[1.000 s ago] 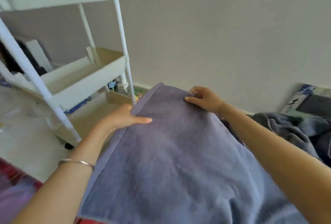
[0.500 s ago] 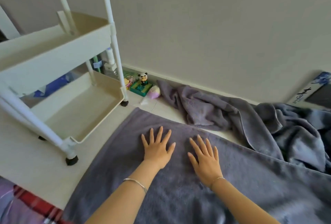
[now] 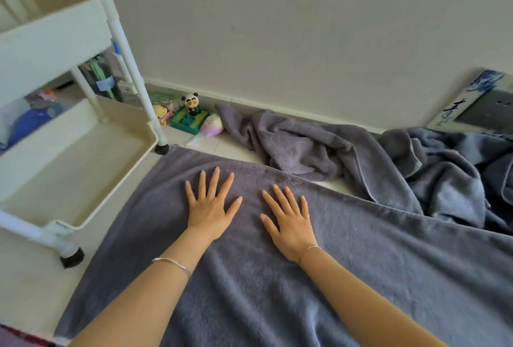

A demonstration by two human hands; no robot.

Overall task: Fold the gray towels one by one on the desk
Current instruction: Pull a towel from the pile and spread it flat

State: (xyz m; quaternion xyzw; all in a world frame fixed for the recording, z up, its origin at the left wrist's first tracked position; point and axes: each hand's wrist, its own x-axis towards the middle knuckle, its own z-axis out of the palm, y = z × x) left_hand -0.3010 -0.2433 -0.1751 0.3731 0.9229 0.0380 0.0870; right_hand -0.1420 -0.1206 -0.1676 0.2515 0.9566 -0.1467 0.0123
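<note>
**Both hands flat on spread towel**

Nearest: gray towel point(image 3: 305, 291) laid out flat across the pale desk point(image 3: 36, 291). On its far part: left hand point(image 3: 211, 208) and right hand point(image 3: 291, 224) pressed palm-down side by side, fingers straight and splayed, gripping nothing. Beyond: crumpled gray towels point(image 3: 319, 146) in a heap; white trolley point(image 3: 83, 152) at left

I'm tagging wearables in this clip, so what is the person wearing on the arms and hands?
No sleeves or gloves show: both forearms are bare to the frame's edge. The left hand has a thin silver bangle on the forearm just above the wrist. The right hand has a finer, single-strand bracelet at the wrist. No rings or watch are visible on either.
</note>
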